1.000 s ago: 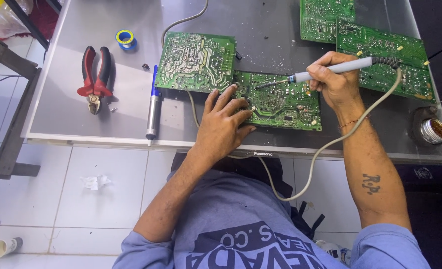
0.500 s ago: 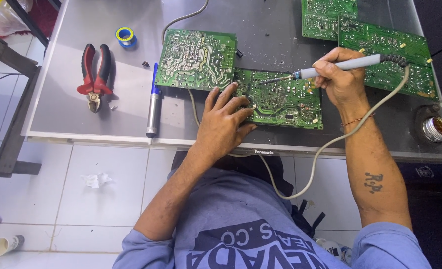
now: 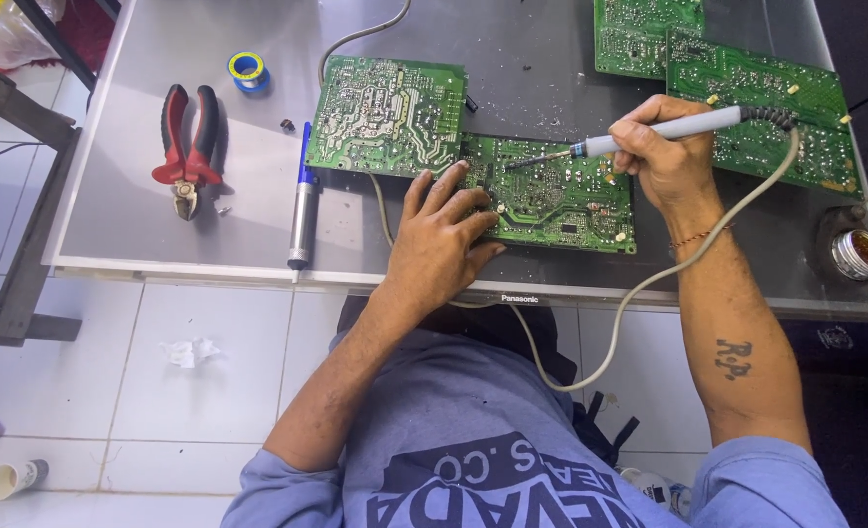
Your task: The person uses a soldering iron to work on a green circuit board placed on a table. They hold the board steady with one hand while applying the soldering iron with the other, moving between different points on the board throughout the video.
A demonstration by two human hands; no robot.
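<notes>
While we look down from the head cam, our left hand (image 3: 441, 244) lies flat, grip released, fingers spread on the near edge of the middle board (image 3: 551, 196) at counter (image 3: 121, 215) centre. Our right hand (image 3: 664, 156) is clenched round the iron (image 3: 649, 132), tip on that board. Pliers (image 3: 187, 147), pump (image 3: 303, 210) & solder reel (image 3: 247, 70) lie to the left; flux tin (image 3: 859, 254) far right.

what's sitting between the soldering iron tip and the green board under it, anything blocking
Nothing visible blocks it. The soldering iron, held in the right hand, points its tip at bare solder-side surface of the circuit board. The left hand presses the board's left edge, off to the side of the tip.
</notes>
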